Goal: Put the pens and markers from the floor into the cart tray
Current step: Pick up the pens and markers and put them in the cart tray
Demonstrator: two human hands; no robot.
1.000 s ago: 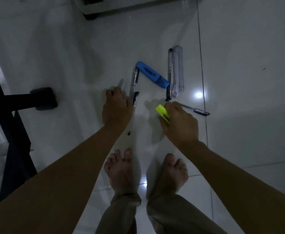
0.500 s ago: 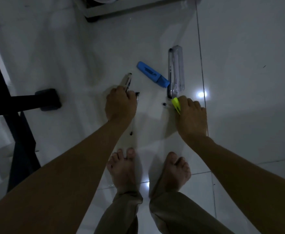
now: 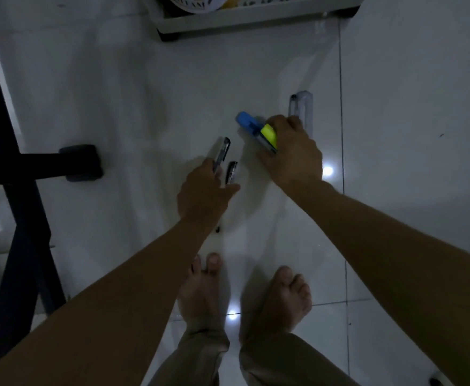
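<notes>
My left hand [image 3: 203, 195] is closed around a clear pen [image 3: 222, 153] whose dark cap sticks out above my fingers. Another clear pen [image 3: 231, 173] lies on the floor just right of that hand, touching my thumb. My right hand [image 3: 295, 157] grips a yellow highlighter [image 3: 269, 135] together with a thin pen and is down on the blue highlighter [image 3: 246, 122]. A clear pen case [image 3: 303, 107] lies on the tile just beyond my right hand. The white cart tray [image 3: 245, 16] stands at the top of the view.
A black metal frame with a rubber foot [image 3: 80, 162] crosses the floor on the left. My bare feet [image 3: 245, 293] stand on the glossy white tiles below my hands. The cart's black wheel [image 3: 169, 37] rests on the floor.
My right hand has moved up from the thin pen's spot to the blue highlighter, still holding the yellow one. My left hand has lifted a clear pen. The view tilted toward the cart.
</notes>
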